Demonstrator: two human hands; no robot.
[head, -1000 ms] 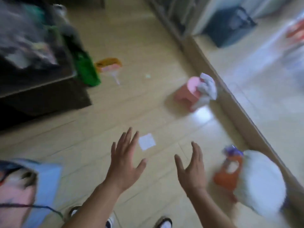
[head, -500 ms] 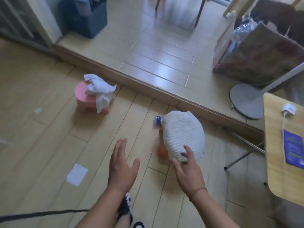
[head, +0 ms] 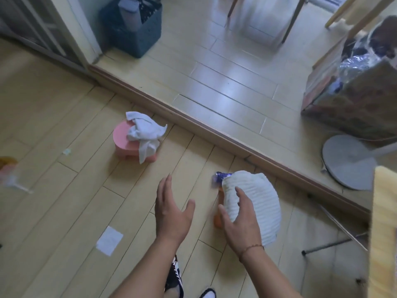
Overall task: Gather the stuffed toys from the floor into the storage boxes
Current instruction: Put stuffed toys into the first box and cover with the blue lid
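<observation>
At the far left edge of the wooden floor a blurred orange and pink object is seen. A white paper scrap lies flat on the boards, and beyond it a pink stool is draped with a white cloth. The left hand is held above the floor with fingers straight and spread, nothing in it. Just to its right, the right hand is laid on the near side of a white ribbed stuffed toy, its fingers spread loosely over the fabric; a firm grip cannot be told. The toy lies on the floor close to the raised step, with purple and orange parts showing at its left side. A grey round stand base rests on the upper level at the right.
</observation>
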